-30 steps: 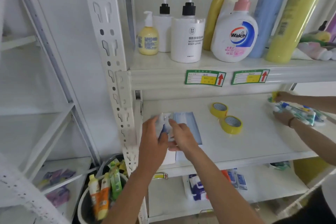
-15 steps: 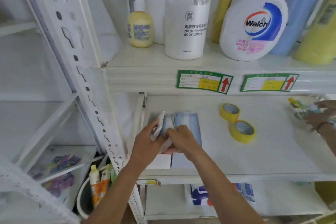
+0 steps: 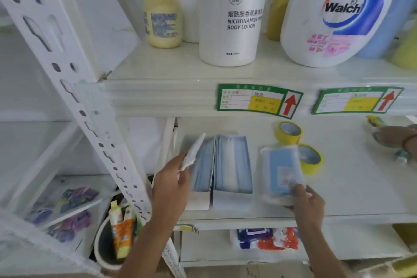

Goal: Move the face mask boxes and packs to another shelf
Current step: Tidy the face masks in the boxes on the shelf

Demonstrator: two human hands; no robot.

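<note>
The right hand (image 3: 308, 202) is pinching the near edge of a blue mask pack (image 3: 282, 174), which is lying on the shelf (image 3: 361, 187) just beside the 2 mask boxes (image 3: 222, 167) to that hand's left. The left hand (image 3: 173, 185) is gripping a thin white pack (image 3: 194, 152), tilted up on edge against the outer box. Best bet — be sliding fingers fully under the blue pack before lifting, and be steering clear of the yellow tape rolls (image 3: 300, 146) just beyond it.

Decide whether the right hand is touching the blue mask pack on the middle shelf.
Touching. The head view shows the right hand with its fingers lying over the near end of the blue mask pack, no gap between them.
</note>
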